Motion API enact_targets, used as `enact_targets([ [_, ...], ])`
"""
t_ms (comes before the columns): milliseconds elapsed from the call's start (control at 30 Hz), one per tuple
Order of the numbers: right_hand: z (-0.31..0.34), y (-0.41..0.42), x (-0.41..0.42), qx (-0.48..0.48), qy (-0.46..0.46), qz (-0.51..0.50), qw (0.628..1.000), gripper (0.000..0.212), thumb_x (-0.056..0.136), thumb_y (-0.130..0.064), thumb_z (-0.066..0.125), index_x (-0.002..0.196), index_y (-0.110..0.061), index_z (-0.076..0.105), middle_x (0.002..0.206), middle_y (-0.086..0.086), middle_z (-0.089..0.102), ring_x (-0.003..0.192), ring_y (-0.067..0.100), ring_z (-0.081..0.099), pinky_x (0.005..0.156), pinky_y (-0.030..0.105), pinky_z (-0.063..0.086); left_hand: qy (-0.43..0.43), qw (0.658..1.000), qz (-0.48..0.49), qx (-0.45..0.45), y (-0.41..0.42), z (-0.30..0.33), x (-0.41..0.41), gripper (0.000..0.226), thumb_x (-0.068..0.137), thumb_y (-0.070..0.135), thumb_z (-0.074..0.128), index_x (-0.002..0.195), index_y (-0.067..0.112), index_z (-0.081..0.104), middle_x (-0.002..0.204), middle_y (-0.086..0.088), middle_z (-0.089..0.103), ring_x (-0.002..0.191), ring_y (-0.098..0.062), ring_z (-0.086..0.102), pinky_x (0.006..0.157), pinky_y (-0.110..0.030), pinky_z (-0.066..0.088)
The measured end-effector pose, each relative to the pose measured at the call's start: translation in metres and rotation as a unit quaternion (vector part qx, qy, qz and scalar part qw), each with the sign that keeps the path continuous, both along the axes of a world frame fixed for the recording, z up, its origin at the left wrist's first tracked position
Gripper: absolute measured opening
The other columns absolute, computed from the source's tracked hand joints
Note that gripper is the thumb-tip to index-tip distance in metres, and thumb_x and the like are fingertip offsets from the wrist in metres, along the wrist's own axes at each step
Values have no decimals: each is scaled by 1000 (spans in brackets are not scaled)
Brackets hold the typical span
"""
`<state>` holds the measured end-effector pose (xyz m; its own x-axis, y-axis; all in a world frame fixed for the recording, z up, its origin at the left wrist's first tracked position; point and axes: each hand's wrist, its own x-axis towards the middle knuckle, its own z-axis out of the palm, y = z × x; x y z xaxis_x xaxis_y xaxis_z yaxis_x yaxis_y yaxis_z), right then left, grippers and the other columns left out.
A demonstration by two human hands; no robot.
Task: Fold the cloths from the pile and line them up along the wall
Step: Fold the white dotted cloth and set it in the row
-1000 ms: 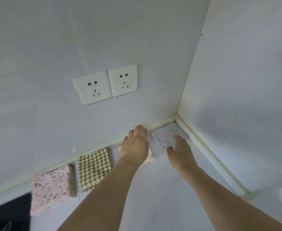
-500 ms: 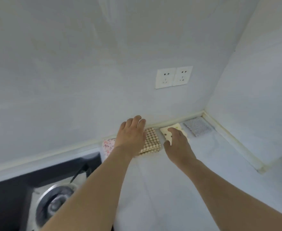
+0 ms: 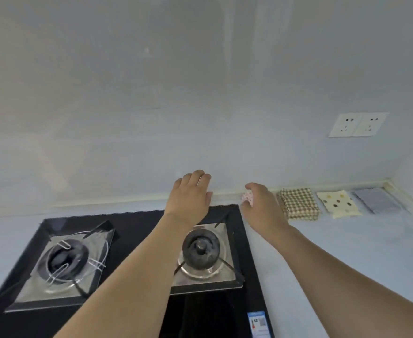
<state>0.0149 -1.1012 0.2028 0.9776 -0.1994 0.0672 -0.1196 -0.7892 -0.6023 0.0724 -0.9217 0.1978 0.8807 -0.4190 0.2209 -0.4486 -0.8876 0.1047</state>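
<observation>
Several folded cloths lie in a row along the back wall on the pale counter [image 3: 346,252]. From the corner leftward they are a grey-blue cloth [image 3: 377,200], a cream cloth with dark dots [image 3: 338,203], a brown checked cloth [image 3: 299,203] and a pink flowered cloth [image 3: 247,198]. My right hand [image 3: 264,207] hovers over the pink cloth with relaxed fingers and hides most of it. My left hand [image 3: 190,195] is open, fingers straight, above the far edge of the stove, holding nothing. No pile of unfolded cloths is in view.
A black two-burner gas stove [image 3: 132,259] fills the lower left, with a right burner [image 3: 201,250] and a left burner [image 3: 64,259]. A double wall socket [image 3: 357,124] sits above the cloths. The walls meet in a corner at far right.
My view and both hands have swung left along the wall, from the corner cloths to the stove. The right hand left the cream cloth and is now over the pink one.
</observation>
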Motion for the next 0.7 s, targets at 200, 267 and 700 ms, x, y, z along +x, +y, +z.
enact_targets([
  [200, 13, 135, 4, 6, -6, 56, 998, 48, 95, -15, 47, 142, -15, 36, 147, 2, 38, 132, 18, 39, 102, 24, 32, -4, 998, 52, -16, 137, 6, -12, 44, 101, 32, 39, 142, 18, 36, 147, -1, 37, 132, -22, 37, 111, -36, 30],
  [267, 14, 187, 3, 21, 2, 61, 998, 48, 96, -15, 48, 142, -17, 35, 146, 0, 39, 131, 18, 41, 99, 20, 32, 4, 998, 60, -15, 188, 5, -14, 44, 101, 32, 39, 142, 18, 37, 146, -1, 38, 131, -23, 38, 110, -37, 31],
  [700, 14, 430, 28, 24, 60, 195, 979, 46, 94, -15, 47, 140, -18, 40, 144, 0, 42, 127, 19, 46, 105, 34, 39, 30, 983, 179, -26, 454, -9, -39, 40, 101, 30, 39, 138, 18, 41, 139, 1, 43, 124, -22, 43, 105, -35, 34],
])
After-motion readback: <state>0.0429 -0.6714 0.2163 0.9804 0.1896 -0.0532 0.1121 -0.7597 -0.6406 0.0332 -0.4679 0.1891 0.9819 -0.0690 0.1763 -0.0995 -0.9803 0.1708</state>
